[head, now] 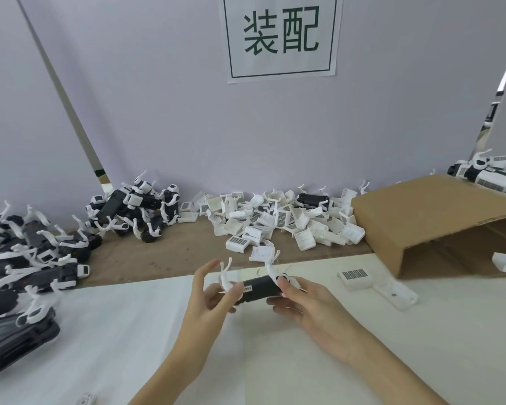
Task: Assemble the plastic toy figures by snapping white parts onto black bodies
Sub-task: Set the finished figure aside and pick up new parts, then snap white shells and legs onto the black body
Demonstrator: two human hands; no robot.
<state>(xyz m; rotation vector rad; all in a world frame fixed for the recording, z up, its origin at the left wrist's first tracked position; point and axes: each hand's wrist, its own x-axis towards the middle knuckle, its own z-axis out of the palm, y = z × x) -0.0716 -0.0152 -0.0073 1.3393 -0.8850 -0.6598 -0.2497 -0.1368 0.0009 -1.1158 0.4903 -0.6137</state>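
Here, midway through batch: left hand [209,290] and right hand [297,299], fingers curled, grip black body [260,289] above white table [129,331], white legs [227,276] fitted. Finished figures [32,258] heaped left; loose white parts [284,223] remain behind.

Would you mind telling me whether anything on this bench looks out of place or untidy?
One thing stands out: a single black toy body lies in the pile of loose white parts by the wall, apart from the other black figures on the left. The cardboard box lies tipped on its side.
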